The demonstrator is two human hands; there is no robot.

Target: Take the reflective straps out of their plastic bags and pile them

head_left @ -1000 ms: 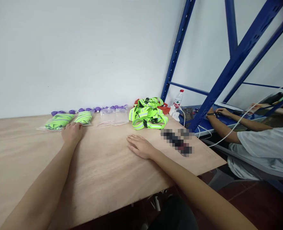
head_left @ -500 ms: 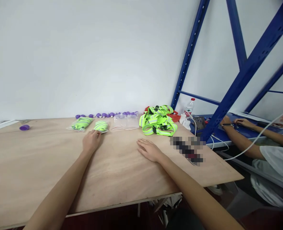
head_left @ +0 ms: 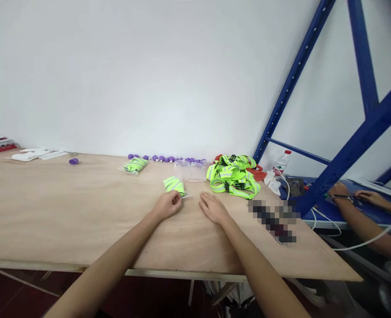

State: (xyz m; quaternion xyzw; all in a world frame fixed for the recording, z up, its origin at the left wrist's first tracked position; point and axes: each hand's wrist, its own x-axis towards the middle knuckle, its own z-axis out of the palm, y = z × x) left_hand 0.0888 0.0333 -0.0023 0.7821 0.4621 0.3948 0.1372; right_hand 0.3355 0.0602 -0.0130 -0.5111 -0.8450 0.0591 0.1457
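While the bagged strap (head_left: 174,184) lies left of the strap pile (head_left: 234,176), the left hand (head_left: 166,205) is narrowed, its curled fingers pinching the bag's near edge. The right hand (head_left: 213,209) rests palm down, fingers straight and together, nearer the front than the pile. Clear bags (head_left: 195,173) lie just beside the pile's left. The tabletop (head_left: 66,212) extends far leftward from the pile; its front edge (head_left: 182,273) runs well apart on the pile's near side.
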